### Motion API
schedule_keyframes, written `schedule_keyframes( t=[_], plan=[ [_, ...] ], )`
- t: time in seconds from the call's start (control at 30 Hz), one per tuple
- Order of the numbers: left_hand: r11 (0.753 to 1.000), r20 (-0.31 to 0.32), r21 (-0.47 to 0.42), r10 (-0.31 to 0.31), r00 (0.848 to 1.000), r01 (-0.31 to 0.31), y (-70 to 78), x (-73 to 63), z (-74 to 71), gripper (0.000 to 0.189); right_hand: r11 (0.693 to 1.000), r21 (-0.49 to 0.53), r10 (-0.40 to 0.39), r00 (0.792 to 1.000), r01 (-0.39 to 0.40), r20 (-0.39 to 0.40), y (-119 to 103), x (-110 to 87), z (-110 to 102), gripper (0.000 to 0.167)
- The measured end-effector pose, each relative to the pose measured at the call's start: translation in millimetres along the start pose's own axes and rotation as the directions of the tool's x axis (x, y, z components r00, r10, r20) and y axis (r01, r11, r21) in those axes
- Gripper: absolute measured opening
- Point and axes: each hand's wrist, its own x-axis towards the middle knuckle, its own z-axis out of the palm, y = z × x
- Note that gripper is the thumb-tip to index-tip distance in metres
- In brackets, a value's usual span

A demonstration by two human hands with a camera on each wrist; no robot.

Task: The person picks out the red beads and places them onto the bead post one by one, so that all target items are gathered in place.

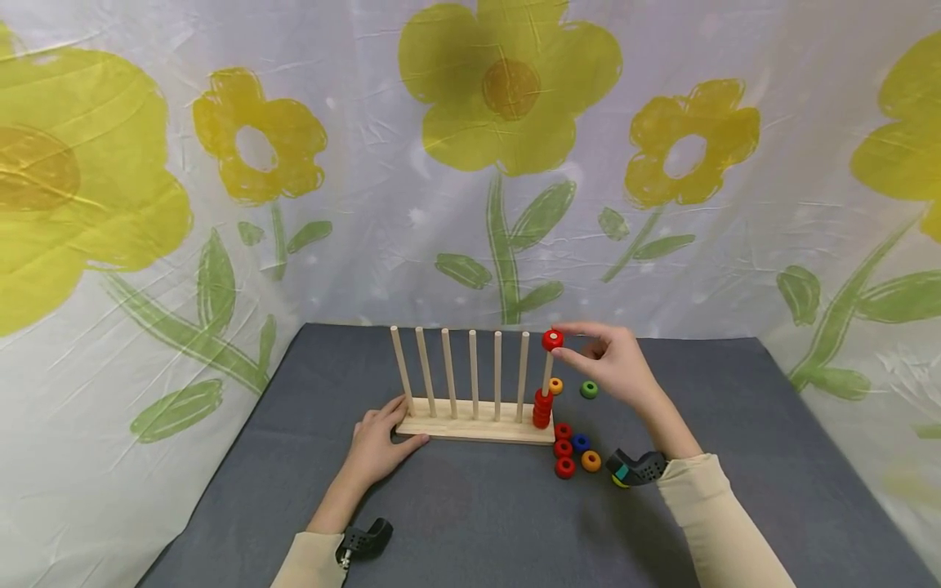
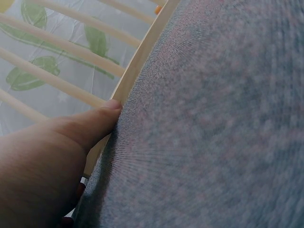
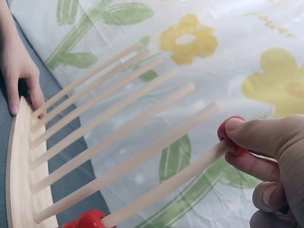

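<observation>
A wooden peg rack with a row of several upright pegs stands on the dark cloth. My right hand pinches a red ring between thumb and fingers at the top of the rightmost peg. The peg's tip shows in the ring's hole. Lower on that same peg, several red rings are stacked at the base; the other pegs are bare. At the rack's left end my left hand holds the base, thumb along the front edge and fingers round the end.
Loose rings lie right of the rack: three red ones, a blue one, an orange one and, behind, another orange ring and a green ring. A yellow piece is partly hidden under the right wrist camera. A flowered curtain hangs behind.
</observation>
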Motion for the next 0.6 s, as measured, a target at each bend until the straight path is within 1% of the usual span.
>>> schedule_keyframes(
  t=[0.1,0.23,0.33,0.6],
  plan=[
    [1.0,-0.01,-0.002,0.001,1.0,-0.001,1.2,-0.1,0.1,0.08,1.0,-0.004,0.004,1.0,-0.004,-0.008,14,1.4,2,0.034],
    [1.0,0.002,-0.004,-0.013,1.0,0.013,2.2,0.1,-0.3,0.08,1.0,-0.011,0.008,1.0,-0.009,-0.023,35,4.4,5,0.035],
    [1.0,0.013,0.003,-0.02,1.0,0.02,1.8,0.5,-0.1,0.08,1.0,-0.009,0.009,1.0,-0.009,-0.017,40,4.7,5,0.034],
    [1.0,0.0,0.009,-0.015,1.0,0.015,1.4,1.0,0.4,0.08,1.0,0.006,0.002,1.0,-0.002,-0.009,38,3.1,5,0.035]
  ],
)
